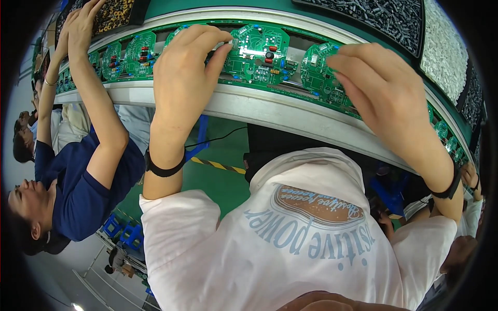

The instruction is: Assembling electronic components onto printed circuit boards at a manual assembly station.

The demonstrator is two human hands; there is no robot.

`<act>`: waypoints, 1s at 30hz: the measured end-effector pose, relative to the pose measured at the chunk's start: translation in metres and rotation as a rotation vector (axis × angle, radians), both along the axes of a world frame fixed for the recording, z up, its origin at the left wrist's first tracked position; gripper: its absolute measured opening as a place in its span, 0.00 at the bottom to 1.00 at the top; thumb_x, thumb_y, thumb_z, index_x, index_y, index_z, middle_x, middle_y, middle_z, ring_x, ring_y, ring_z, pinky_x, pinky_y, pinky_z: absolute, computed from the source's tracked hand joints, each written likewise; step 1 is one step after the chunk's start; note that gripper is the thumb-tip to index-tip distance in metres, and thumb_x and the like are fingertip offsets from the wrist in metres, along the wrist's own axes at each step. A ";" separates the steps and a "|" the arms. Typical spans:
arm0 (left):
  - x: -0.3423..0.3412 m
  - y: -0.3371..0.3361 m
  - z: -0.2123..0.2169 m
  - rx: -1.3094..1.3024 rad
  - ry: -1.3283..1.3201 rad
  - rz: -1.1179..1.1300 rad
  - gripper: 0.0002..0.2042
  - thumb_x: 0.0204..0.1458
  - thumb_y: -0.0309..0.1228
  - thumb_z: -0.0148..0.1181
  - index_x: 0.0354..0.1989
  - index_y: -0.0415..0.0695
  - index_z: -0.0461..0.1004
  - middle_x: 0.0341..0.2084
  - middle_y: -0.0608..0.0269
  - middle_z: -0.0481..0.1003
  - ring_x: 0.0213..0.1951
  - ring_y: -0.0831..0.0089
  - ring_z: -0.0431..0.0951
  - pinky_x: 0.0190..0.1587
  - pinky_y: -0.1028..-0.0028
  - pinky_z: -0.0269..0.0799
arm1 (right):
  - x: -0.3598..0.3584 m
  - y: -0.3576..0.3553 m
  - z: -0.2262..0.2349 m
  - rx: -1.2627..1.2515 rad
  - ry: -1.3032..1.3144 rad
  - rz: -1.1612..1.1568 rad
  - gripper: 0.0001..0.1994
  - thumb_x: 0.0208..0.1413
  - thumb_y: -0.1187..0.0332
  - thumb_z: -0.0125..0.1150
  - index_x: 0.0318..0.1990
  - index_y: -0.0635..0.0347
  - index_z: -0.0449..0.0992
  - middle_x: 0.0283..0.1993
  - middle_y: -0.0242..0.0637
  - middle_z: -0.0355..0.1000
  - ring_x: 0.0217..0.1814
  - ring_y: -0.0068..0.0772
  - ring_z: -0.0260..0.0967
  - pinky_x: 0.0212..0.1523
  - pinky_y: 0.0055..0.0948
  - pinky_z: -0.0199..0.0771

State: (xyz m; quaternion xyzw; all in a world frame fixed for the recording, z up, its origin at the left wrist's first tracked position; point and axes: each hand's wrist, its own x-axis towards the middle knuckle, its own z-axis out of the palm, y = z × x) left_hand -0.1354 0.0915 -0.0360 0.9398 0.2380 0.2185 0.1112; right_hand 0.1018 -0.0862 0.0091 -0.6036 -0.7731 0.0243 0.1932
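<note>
My left hand [181, 67] pinches a small part onto the middle green circuit board [258, 52] on the conveyor rail [270, 106]; right hand [381, 85] hovers loosely curled over the next board [320, 70]; I'd press gently, straight down

Both bare forearms reach up from the lower edge, each with a black wristband. The left hand [181, 72] curls, fingertips [220, 39] pinched together. The right hand [384, 88] arches, fingers bent downward, loosely spread.
</note>
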 end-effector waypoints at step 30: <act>-0.003 -0.007 0.015 -0.111 0.120 0.029 0.06 0.57 0.22 0.63 0.42 0.38 0.79 0.41 0.54 0.80 0.43 0.55 0.81 0.46 0.66 0.75 | 0.224 -0.149 0.026 0.115 0.023 -1.065 0.10 0.57 0.73 0.66 0.44 0.68 0.79 0.34 0.45 0.77 0.35 0.38 0.77 0.39 0.34 0.77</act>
